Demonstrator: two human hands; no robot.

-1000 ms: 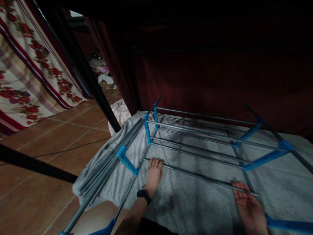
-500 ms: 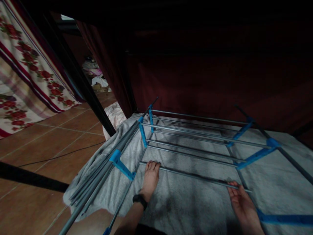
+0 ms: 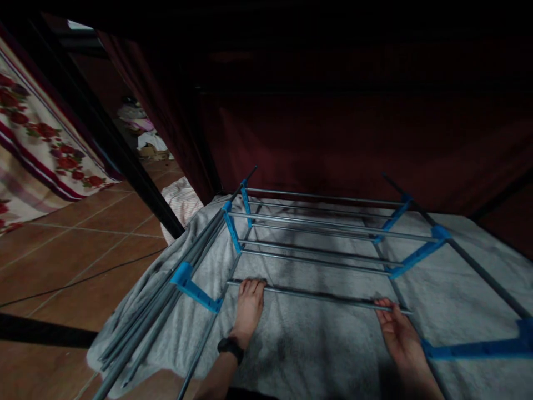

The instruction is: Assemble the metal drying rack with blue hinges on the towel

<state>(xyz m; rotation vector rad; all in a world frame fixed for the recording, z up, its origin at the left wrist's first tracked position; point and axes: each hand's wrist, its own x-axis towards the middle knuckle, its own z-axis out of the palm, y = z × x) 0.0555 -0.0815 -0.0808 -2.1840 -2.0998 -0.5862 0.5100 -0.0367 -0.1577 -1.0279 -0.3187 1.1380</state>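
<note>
A grey metal tube (image 3: 316,294) lies crosswise in front of me, held at both ends. My left hand (image 3: 250,303), with a black band at the wrist, is closed over it near its left end. Near the right end, my right hand (image 3: 395,328) grips the tube with palm turned up. Beyond stands a partly built rack of grey tubes (image 3: 333,223) joined by blue plastic brackets (image 3: 418,258). A nearer blue bracket (image 3: 197,294) sits left of my left hand, another blue bracket (image 3: 478,349) right of my right hand.
Several loose grey tubes (image 3: 166,294) lie bundled along the left side. Everything rests on a grey blanket (image 3: 316,344). A black post (image 3: 137,172) rises at left, beside a tiled floor (image 3: 95,250) with a cable. Dark red cloth (image 3: 333,139) hangs behind; a flowered cloth (image 3: 45,133) hangs far left.
The view has shifted, so the rack appears further left. Both hands still hold the tube, whose position against the rack looks nearly the same.
</note>
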